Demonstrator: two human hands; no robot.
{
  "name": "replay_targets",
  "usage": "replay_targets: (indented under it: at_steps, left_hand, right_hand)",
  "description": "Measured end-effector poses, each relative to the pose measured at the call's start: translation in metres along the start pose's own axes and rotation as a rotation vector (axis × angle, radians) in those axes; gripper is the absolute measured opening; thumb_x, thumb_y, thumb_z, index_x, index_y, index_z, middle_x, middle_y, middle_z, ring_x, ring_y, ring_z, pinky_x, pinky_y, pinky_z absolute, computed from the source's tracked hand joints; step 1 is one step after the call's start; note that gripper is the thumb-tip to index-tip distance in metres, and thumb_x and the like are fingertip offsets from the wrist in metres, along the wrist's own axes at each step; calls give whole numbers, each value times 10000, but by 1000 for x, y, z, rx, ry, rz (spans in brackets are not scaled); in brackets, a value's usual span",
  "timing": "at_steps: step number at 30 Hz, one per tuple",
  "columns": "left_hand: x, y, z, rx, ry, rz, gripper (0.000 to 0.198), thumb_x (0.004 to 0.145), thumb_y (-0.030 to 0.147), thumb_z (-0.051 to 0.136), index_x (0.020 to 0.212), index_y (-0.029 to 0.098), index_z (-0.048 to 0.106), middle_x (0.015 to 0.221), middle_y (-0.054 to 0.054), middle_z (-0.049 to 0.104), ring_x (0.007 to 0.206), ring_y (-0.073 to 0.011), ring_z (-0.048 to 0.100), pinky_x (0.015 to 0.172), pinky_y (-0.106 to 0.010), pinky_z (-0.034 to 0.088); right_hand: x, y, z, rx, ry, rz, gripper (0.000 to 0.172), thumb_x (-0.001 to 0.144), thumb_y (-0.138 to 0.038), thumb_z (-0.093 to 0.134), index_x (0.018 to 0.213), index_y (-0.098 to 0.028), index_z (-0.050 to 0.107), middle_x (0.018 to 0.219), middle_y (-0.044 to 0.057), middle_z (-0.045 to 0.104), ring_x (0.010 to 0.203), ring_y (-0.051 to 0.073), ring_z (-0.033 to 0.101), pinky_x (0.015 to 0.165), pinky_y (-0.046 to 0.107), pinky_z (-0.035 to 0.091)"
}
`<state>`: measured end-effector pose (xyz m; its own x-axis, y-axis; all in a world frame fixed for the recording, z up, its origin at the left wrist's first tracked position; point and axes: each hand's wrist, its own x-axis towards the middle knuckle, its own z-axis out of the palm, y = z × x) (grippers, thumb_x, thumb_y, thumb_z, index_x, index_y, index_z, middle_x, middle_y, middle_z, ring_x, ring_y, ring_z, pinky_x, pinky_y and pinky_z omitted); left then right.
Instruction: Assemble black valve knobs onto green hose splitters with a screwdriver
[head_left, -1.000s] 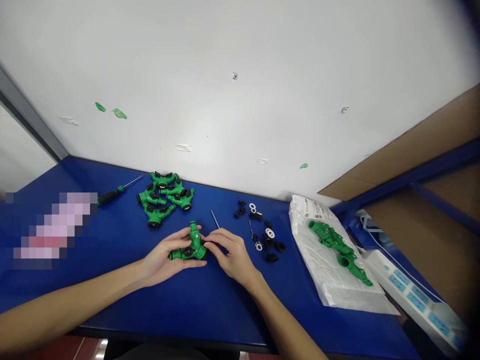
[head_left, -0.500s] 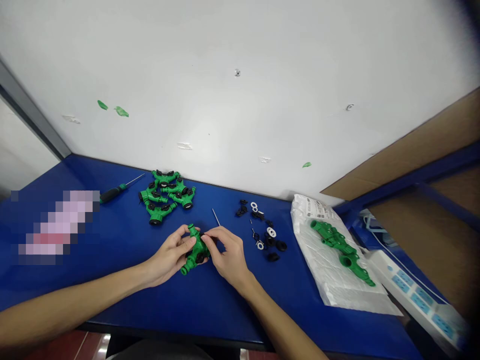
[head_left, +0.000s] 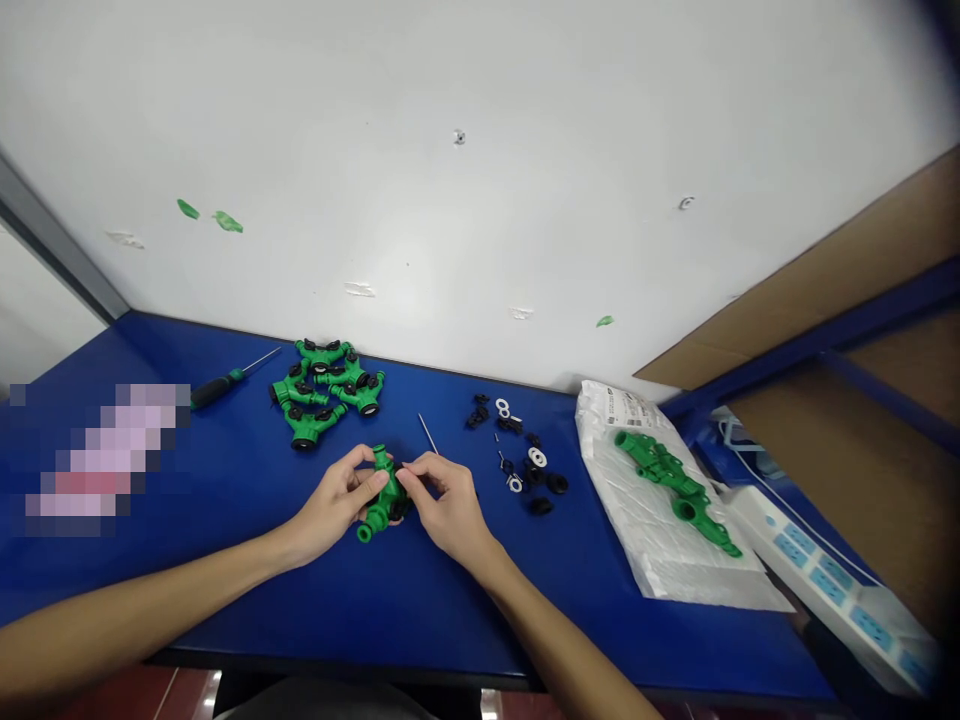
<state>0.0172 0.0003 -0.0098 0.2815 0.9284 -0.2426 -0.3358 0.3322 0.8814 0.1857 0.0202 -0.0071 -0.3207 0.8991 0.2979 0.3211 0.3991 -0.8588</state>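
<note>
Between my hands is a green plastic multi-way hose splitter (head_left: 386, 506) with black parts on it, its end spout pointing toward me at lower left. My left hand (head_left: 334, 505) wraps its left side, and my right hand (head_left: 446, 510) pinches its right side, fingertips at a black part. My fingers hide much of the splitter. Just beyond my hands, a thin metal pin (head_left: 428, 433) lies on the blue workbench (head_left: 225, 600). Several loose black and white small parts (head_left: 517, 450) lie to the right of the pin.
Several similar green splitters (head_left: 324, 392) lie heaped at the back, with a green-handled screwdriver (head_left: 221, 388) to their left. Further green fittings (head_left: 664, 475) rest on a white plastic bag (head_left: 660, 530). A pixelated object (head_left: 101, 460) sits at left; a power strip (head_left: 829, 590) lies at right.
The splitter has turned in my hands, from lying crosswise to its spout pointing toward me at lower left. My hands have closed in around it, and the view has shifted slightly.
</note>
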Motion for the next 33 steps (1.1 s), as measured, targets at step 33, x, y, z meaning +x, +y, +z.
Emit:
replay_targets:
  at_steps: [33]
  left_hand:
    - [10, 21, -15, -241, -85, -263, 90, 843, 233, 678, 882, 152, 672, 794, -56, 626, 817, -211, 667, 408, -194, 527]
  right_hand:
    - [14, 51, -135, -708, 141, 332, 233, 864, -313, 544, 875, -174, 731, 824, 54, 722, 694, 187, 626, 689, 299, 458]
